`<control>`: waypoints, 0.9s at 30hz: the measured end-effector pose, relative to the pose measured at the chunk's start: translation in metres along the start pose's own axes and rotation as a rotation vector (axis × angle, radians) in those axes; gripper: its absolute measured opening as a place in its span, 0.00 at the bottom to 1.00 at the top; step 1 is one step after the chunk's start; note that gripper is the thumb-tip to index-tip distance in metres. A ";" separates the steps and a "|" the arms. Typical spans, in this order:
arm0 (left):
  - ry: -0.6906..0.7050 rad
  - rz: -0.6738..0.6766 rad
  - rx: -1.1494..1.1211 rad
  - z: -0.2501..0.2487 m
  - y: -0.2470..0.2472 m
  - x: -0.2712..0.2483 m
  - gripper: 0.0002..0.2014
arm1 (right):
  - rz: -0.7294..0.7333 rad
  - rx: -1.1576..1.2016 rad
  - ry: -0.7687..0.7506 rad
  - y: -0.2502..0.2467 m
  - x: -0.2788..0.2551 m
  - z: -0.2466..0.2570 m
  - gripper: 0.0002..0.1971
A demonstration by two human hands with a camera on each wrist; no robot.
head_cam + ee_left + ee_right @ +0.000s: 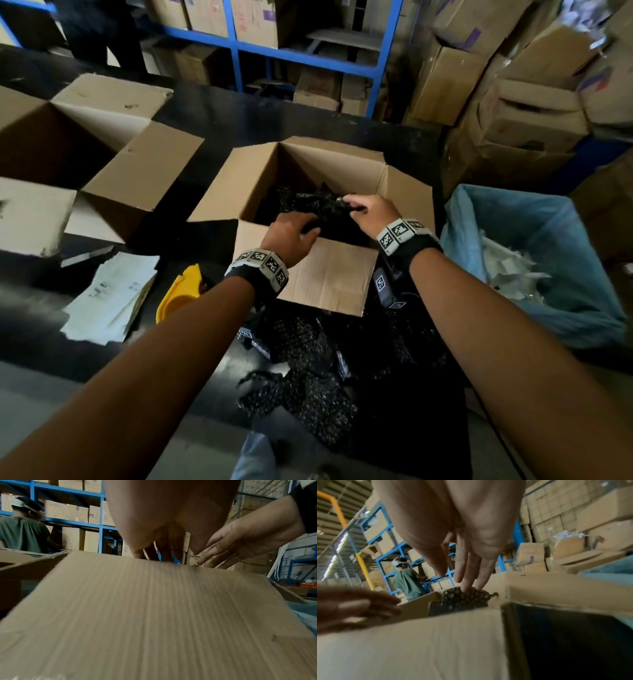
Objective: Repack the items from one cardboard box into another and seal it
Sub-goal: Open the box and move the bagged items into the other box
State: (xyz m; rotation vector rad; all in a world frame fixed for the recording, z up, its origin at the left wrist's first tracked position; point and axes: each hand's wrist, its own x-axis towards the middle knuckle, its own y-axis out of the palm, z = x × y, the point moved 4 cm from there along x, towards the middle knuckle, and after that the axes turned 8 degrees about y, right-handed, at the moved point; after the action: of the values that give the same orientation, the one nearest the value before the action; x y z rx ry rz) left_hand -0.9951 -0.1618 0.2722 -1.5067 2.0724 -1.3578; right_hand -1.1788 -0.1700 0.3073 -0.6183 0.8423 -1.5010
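Note:
An open cardboard box (pixel 246 192) stands mid-table and holds black bubble-wrapped packets (pixel 308 202). My left hand (pixel 291 233) reaches over the box's near flap (pixel 154 615), fingers pointing down onto the packets; the fingertips are hidden behind the flap in the left wrist view. My right hand (pixel 368 212) lies on the packets further right. Its straight fingers (pixel 471 574) press a black packet (pixel 464 599), with the thumb held apart. A second open cardboard box (pixel 113 171) stands to the left, its inside in shadow. More black packets (pixel 308 383) lie heaped on the table in front of me.
A blue-lined bin (pixel 548 240) with white scraps stands right of the box. Papers (pixel 109 298) and a yellow object (pixel 178 294) lie at front left. Blue shelving (pixel 236 44) and stacked cartons (pixel 513 102) fill the background. A person in a green shirt (pixel 22 534) stands beyond the table.

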 end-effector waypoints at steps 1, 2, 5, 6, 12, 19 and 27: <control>0.011 -0.034 0.001 -0.003 0.000 -0.007 0.22 | -0.038 -0.002 -0.017 0.000 -0.007 -0.003 0.18; 0.013 -0.059 0.006 -0.006 -0.001 -0.015 0.24 | -0.079 0.006 -0.027 0.000 -0.014 -0.008 0.17; 0.039 -0.156 0.007 -0.018 -0.001 -0.042 0.26 | -0.143 0.058 -0.027 0.002 -0.039 -0.024 0.16; 0.042 -0.189 -0.010 -0.024 -0.001 -0.051 0.26 | -0.166 0.085 -0.037 0.003 -0.048 -0.029 0.16; -0.002 -0.175 -0.116 -0.045 0.016 -0.098 0.28 | -0.276 0.168 -0.009 0.007 -0.109 -0.053 0.14; -0.114 -0.039 -0.166 -0.041 0.048 -0.168 0.35 | -0.253 0.145 0.127 0.041 -0.168 -0.097 0.15; -0.173 0.430 0.299 -0.011 0.109 -0.235 0.64 | 0.103 -0.077 0.252 0.106 -0.195 -0.154 0.50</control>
State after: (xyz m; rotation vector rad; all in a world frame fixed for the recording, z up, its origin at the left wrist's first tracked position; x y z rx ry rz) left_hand -0.9672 0.0466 0.1200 -0.9520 1.8466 -1.2483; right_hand -1.2161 0.0465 0.1506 -0.4397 1.1129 -1.4761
